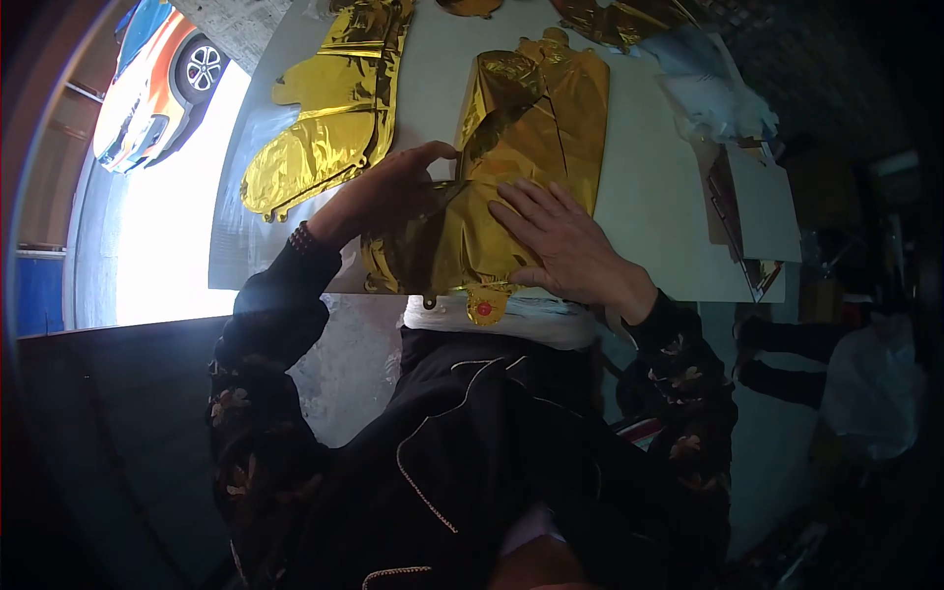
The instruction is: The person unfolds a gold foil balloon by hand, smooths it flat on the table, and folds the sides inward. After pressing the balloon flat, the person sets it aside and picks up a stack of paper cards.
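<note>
A flat gold foil balloon (531, 138) lies folded on the table in front of me, its lower part turned over near the table's front edge. My left hand (398, 192) is at the fold's left side, one finger stretched over the foil and the others partly hidden by it; it seems to pinch the foil's edge. Palm down, my right hand (565, 246) presses flat on the folded part, fingers spread. A small tab with a red dot (484, 309) hangs over the front edge below the foil.
More flat gold foil (329, 133) lies at the left of the white table (649, 216). Further gold pieces (629, 20) and clear plastic film (703, 88) are at the back right. A white card (767, 206) rests near the right edge. An orange car (147, 88) stands outside.
</note>
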